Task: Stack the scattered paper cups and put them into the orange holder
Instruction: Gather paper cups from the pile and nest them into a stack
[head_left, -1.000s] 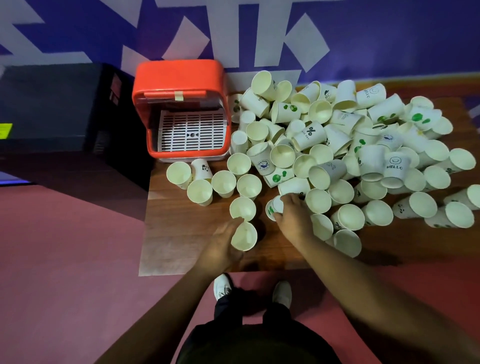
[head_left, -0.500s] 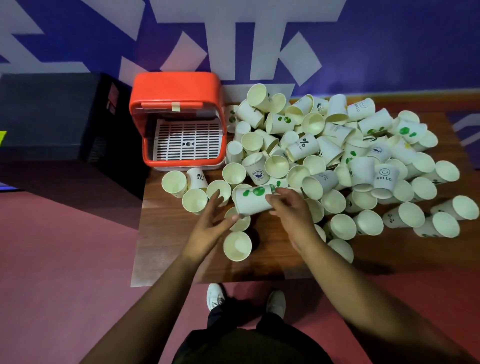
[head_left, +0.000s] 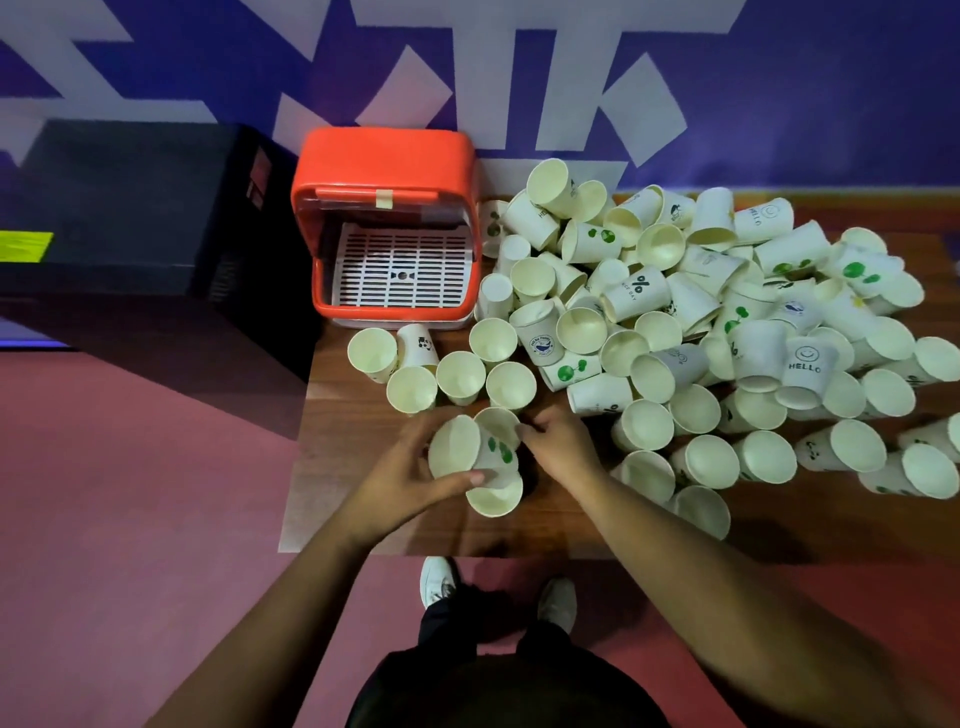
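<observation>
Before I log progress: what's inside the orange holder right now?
Only a white slotted tray lies on the floor of the holder; nothing rests on it. The rear, under the orange top, is hidden.

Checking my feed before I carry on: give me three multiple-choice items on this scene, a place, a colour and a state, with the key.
1. Where on the wooden table does the orange plastic holder stand? A. left of the pile of white paper cups B. right of it C. at the near edge
2. What colour are the spots on the tilted paper cup in the grip of the left hand? A. red B. green C. blue
3. The holder is: A. packed with cups B. shut C. open, its white slotted grate bare
Key: 1 A, the pile spreads to its right; 2 B, green dots show by the thumb; 3 C, no cup lies on the grate.
</observation>
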